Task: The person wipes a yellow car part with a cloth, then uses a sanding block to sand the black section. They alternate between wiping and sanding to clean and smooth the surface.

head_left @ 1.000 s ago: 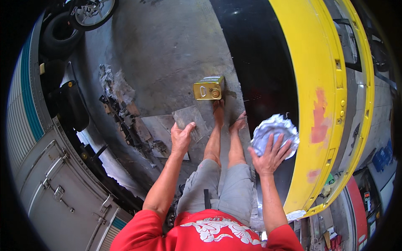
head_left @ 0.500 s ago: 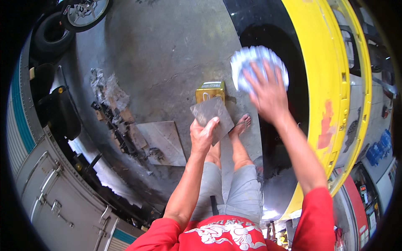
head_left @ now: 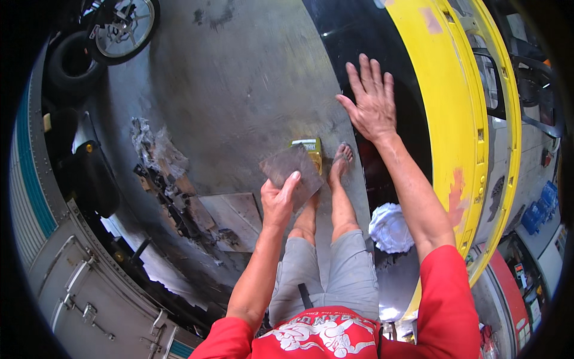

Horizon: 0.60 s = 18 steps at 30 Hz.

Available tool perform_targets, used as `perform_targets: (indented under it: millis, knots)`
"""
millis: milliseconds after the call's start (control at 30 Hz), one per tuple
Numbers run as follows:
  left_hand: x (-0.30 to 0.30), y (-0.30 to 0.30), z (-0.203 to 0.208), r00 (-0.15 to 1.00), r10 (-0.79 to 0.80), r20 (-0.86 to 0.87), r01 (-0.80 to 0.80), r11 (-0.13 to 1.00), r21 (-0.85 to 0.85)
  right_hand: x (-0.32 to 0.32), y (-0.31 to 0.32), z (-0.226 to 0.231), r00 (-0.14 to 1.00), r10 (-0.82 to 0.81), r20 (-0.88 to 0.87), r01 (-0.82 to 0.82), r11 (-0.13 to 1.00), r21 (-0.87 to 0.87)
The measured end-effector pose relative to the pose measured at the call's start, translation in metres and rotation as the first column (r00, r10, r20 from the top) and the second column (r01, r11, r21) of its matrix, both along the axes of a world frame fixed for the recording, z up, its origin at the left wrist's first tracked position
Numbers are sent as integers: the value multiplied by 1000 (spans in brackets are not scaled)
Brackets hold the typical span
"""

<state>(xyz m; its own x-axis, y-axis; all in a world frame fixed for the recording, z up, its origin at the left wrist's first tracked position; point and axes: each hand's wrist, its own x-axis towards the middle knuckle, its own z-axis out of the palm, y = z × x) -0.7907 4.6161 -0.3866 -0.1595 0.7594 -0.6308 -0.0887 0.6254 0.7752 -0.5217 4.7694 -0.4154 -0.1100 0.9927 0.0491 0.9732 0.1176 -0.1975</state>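
Observation:
My left hand (head_left: pixel 278 202) grips a flat, square grey-brown sheet (head_left: pixel 294 170), thumb on top and the other fingers underneath. Fingers stretched out, my right hand (head_left: pixel 373 102) lies over a glossy black car panel (head_left: pixel 382 51); its palm seems to rest on the surface. A crumpled white cloth (head_left: pixel 390 228) sits on the same panel, left of my right forearm and apart from the hand. Partly behind the sheet, a yellow-green metal can (head_left: pixel 313 148) stands on the floor near my foot.
Yellow bodywork (head_left: pixel 439 90) with a pinkish patch curves along the right. Left on the floor are a flat board (head_left: pixel 236 209), scrap with clear plastic (head_left: pixel 158 149), and a tyre (head_left: pixel 73 63) beside a wheel (head_left: pixel 124 30). A grey truck body (head_left: pixel 98 293) borders the lower left.
The white cloth has left my right hand and now lies lower on the panel, nearer my body. My right hand is bare and spread. My left hand still holds the sheet.

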Motion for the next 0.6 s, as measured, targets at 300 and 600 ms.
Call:
perform_targets:
  millis: [300,600]
  knots:
    - [12,15,21,999,37,-38,-40,994,-105,90,-322,95,979,-204,12,179,828,-532]
    - [63,75,-5,973,-130,189,146,986,-74,44,-355,27,905,-390,171,425,855,-298]
